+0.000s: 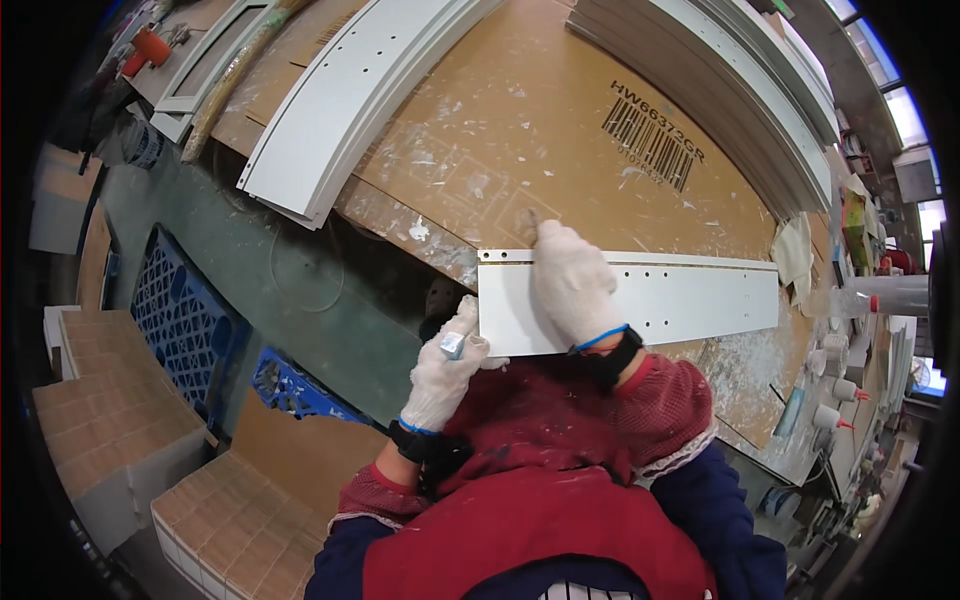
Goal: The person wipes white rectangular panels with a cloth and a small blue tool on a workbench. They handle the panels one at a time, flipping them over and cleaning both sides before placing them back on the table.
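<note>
A white panel with small drilled holes lies across the near side of the cardboard-covered table, close to my body. My right hand, in a white knitted glove, is closed above the panel's left part. A thin blurred tip shows past its fingers, too indistinct to name. At the panel's left end is my left hand, gloved as well, with its fingers against the end edge. A small pale grey-blue block sits in that hand's curled fingers; its kind does not show.
Stacked white panels stand at the left, and another stack at the far right. A cloth and red-tipped bottles lie right. Blue plastic pallets and brown-topped stacks are at the left on the floor.
</note>
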Available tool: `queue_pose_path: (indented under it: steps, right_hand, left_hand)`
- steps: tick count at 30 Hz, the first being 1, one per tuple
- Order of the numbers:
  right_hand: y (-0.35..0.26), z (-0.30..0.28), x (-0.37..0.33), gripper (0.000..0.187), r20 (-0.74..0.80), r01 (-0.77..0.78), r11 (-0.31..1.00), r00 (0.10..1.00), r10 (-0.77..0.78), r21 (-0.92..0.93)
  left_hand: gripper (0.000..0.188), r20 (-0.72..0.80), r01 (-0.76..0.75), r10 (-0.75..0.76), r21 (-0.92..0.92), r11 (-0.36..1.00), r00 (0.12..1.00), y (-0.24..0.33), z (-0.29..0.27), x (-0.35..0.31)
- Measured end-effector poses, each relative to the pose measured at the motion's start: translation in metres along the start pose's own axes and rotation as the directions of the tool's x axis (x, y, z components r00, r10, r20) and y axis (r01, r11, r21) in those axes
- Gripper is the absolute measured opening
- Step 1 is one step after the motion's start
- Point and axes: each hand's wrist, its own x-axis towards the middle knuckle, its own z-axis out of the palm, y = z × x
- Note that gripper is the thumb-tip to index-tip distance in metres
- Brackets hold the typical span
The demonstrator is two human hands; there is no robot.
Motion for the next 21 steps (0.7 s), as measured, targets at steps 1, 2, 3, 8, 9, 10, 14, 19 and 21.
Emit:
queue_pose_path:
  steps: [1, 2, 3, 8, 9, 10, 14, 19, 21]
  right_hand:
    - [-0.007, 0.005, 0.003, 0.009, -0.017, 0.041, 0.999, 0.999, -0.041, 0.028]
    - [-0.017, 0.011, 0.004, 0.009, -0.032, 0.085, 0.994, 0.996, -0.083, 0.065]
    - [-0.025, 0.012, 0.004, 0.009, -0.041, 0.132, 0.984, 0.991, -0.128, 0.119]
    - [-0.076, 0.029, 0.001, 0.009, 0.070, 0.338, 0.878, 0.922, -0.382, 0.340]
    - [-0.072, 0.025, 0.001, 0.010, 0.018, 0.330, 0.877, 0.933, -0.359, 0.350]
    - [-0.059, 0.016, 0.002, 0.010, -0.034, 0.323, 0.876, 0.942, -0.333, 0.359]
    - [0.014, 0.000, 0.006, 0.008, -0.072, -0.004, 0.975, 0.997, 0.021, 0.223]
    - [-0.022, 0.009, -0.007, 0.010, 0.003, 0.223, 0.937, 0.973, -0.232, 0.269]
    - [-0.048, 0.017, -0.003, 0.012, 0.147, 0.329, 0.829, 0.889, -0.433, 0.452]
  left_hand:
    - [0.042, 0.001, 0.010, -0.010, 0.023, 1.000, 1.000, 0.000, 0.002, 0.002]
    - [0.043, -0.006, 0.023, -0.023, 0.052, 0.998, 1.000, -0.001, 0.000, 0.003]
    - [0.043, -0.010, 0.036, -0.035, 0.081, 0.996, 0.999, -0.003, -0.002, 0.003]
    - [0.044, 0.095, -0.148, 0.119, 0.403, 0.903, 0.988, -0.015, -0.017, -0.001]
    - [0.045, 0.133, -0.201, 0.151, 0.582, 0.788, 0.979, -0.011, -0.019, -0.003]
    - [0.038, 0.069, -0.027, 0.029, -0.033, 0.999, 0.997, -0.019, -0.013, -0.001]
    - [0.046, 0.077, 0.054, -0.051, -0.030, 0.998, 0.996, 0.004, -0.003, -0.003]
    - [0.043, 0.075, 0.026, -0.018, -0.103, 0.994, 0.997, 0.000, -0.002, -0.003]
    - [0.044, 0.064, 0.007, -0.004, -0.049, 0.999, 0.998, -0.006, -0.007, -0.005]
